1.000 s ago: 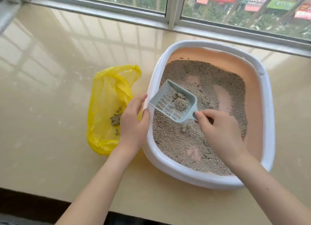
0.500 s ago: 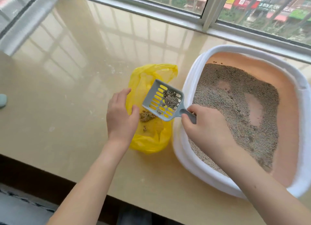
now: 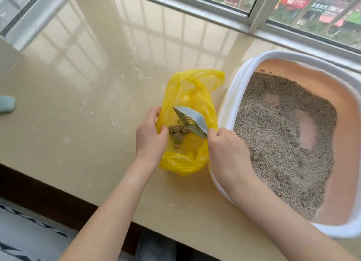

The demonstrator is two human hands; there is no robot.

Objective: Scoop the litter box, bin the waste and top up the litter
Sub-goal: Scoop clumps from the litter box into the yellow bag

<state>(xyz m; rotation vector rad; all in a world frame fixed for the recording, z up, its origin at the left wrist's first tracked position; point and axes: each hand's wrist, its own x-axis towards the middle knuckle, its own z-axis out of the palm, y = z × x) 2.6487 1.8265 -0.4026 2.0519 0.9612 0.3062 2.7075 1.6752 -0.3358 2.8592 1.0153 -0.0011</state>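
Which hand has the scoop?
The right hand grips the grey litter scoop, tipped over the yellow bag; the left hand only holds the bag's edge.

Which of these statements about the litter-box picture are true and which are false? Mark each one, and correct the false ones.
1. The right hand grips the scoop over the yellow bag. True.
2. The scoop is level and full of clumps. False: it is tipped over the bag, and the clumps lie in the bag.
3. The left hand holds the bag's edge. True.
4. The litter box stands to the left of the bag. False: it stands on the bag's right.
5. Litter covers the whole box floor. False: bare pink patches show through.
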